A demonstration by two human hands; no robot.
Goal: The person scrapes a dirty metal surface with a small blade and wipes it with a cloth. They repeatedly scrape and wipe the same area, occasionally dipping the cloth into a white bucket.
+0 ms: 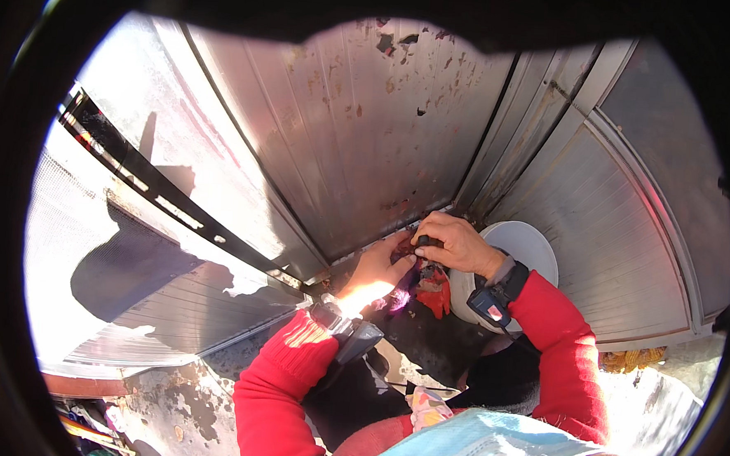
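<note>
Close together at the foot of the metal door, my left hand point(372, 265) and my right hand point(454, 242) meet over a small dark reddish piece point(403, 250). The left thumb and fingers hold this piece from the left; its kind is unclear. A small black object point(424, 240), perhaps a handle, is pinched in my right fingers, and its far end is hidden. Just below the hands is a torn-looking red material point(436, 293) with grey patches. Purple, fluffy material point(401, 297) shows beside the left wrist. Past my right wrist stands a white plastic bucket point(534, 249), partly covered by the hand and forearm.
A ribbed metal door panel point(369, 141) with rust holes rises ahead. Metal panels point(593, 240) flank it on the right, and a dark slotted metal rail point(168, 202) runs along the left. Worn concrete floor point(176, 404) lies lower left. Yellow material point(633, 360) sits at right.
</note>
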